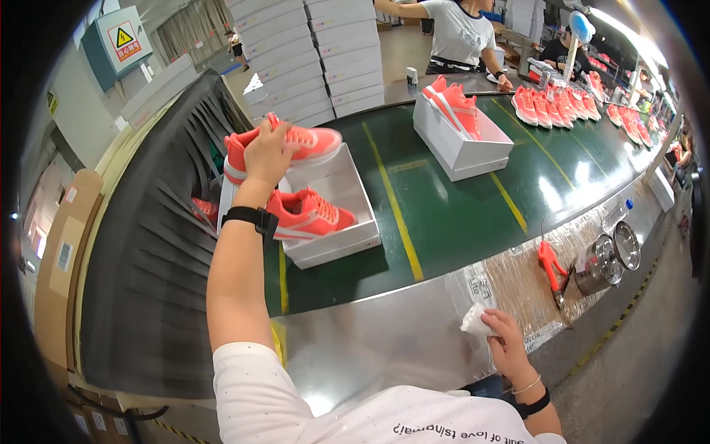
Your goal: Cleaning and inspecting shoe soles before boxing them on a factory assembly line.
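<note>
The left hand (268, 152) grips a coral sneaker (285, 148) above its white box (336, 240). The right hand (503, 342) pinches a white cloth (473, 320). Steadying the sneaker suits careful wiping.

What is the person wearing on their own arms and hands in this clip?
Both forearms are bare below short white sleeves. The left hand has a black band-style wristwatch at the wrist. The right hand has a thin silver bracelet and a black wristband. No gloves.
</note>
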### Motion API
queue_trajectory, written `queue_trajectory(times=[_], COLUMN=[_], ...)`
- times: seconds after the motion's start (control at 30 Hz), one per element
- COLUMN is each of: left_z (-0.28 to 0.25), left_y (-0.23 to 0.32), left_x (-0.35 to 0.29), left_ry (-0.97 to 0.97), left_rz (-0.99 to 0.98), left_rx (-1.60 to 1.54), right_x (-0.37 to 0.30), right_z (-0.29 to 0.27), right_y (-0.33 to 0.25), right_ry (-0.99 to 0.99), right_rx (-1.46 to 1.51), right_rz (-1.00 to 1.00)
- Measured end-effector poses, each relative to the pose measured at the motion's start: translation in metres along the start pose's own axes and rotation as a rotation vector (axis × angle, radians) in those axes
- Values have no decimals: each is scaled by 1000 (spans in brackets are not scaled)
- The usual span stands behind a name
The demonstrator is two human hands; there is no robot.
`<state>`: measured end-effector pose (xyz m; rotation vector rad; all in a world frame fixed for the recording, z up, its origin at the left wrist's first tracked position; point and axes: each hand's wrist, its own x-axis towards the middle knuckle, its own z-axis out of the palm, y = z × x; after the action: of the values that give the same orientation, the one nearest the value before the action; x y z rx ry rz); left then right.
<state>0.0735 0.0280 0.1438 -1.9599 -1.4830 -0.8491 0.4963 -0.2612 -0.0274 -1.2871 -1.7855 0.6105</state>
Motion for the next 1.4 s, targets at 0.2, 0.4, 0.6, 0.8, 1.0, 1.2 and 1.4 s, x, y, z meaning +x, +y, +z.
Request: queue_trajectory(times=[0.2,0.4,0.6,0.8,1.0,1.2,1.4], left_z=[83,98,78,70,110,105,89], left_y=[-27,-25,44,101,56,14,59], left_x=[-26,-46,-80,-181,-187,-154,-80], left_ry=[-343,-693,-177,-553,-600,-786,-1089], left_rz=[8,-363,-24,-55,107,-159,-277], left_rx=[-59,-379,-139,-34,191,301,493], right_x=[15,30,20,21,4,-5,-4], right_z=[8,16,16,9,-6,-16,-26], right_y=[13,8,60,74,79,99,112], right_ry=[-17,-34,198,464,555,576,677], right_rx=[-34,166,483,952,1009,1181,1253], right_rz=[21,166,324,388,482,520,513])
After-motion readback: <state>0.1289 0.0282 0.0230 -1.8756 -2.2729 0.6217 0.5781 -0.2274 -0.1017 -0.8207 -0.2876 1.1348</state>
